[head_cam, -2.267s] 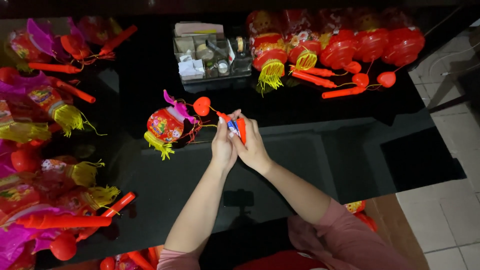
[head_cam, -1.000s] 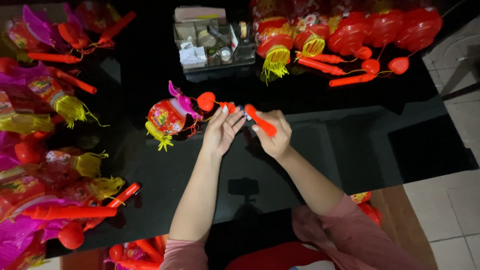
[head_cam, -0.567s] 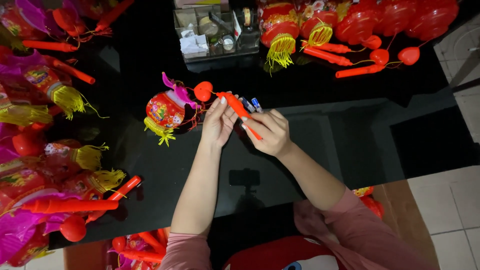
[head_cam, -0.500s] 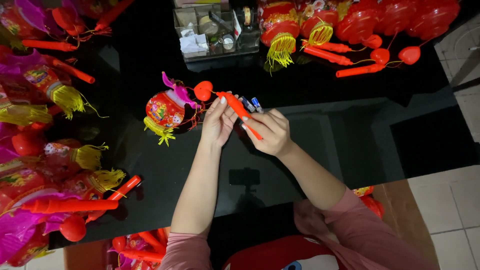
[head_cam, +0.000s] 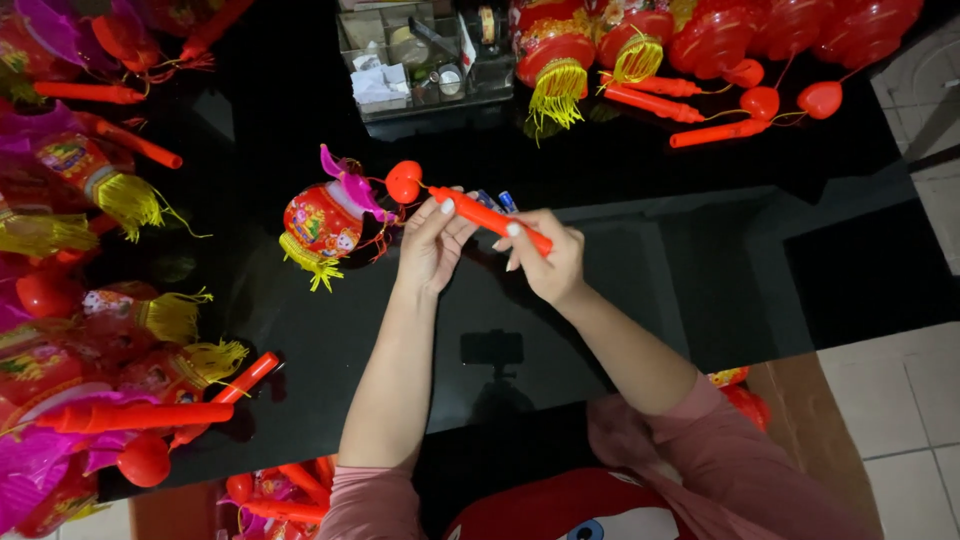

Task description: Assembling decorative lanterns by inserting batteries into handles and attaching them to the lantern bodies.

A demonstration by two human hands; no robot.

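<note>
Both hands grip the red stick — left hand near its ball end, right hand at the tail; lantern already attached, batteries not yet in.

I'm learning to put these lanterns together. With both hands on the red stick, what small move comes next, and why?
Probably press the red plastic handle stick shut: the left hand and right hand pinch it over small blue-tipped batteries, while the red paper lantern lies attached at its ball end.
</note>
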